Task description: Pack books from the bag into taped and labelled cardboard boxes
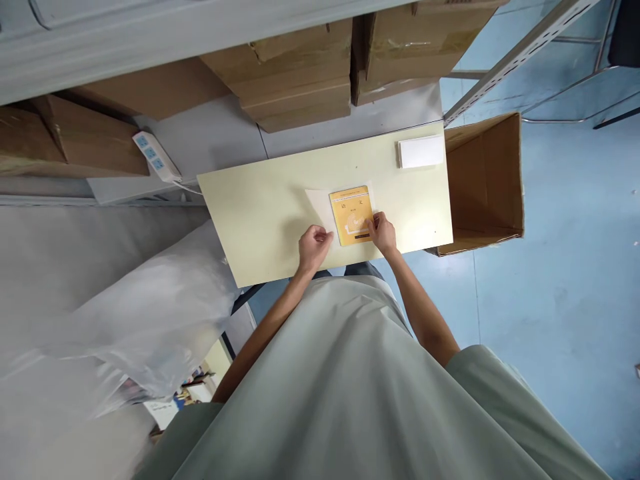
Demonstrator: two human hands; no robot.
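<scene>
A thin yellow booklet (353, 212) with a printed cover lies on a pale yellow table (260, 220), on top of a white sheet of paper (320, 200). The sheet's left side rises off the table, its near corner pinched in the closed fingers of my left hand (314, 248). At the booklet's right edge, my right hand (383, 233) is closed with its thumb on the cover; whether it also grips the paper underneath is hidden. Near the table's far right corner sits a stack of white paper (421, 152).
An open cardboard box (485, 180) stands against the table's right end. Several closed cartons (300, 73) line the shelf behind, beside a white power strip (157, 157). Plastic-wrapped goods (165, 300) are at the left. A metal shelf post (515, 60) rises at the back right.
</scene>
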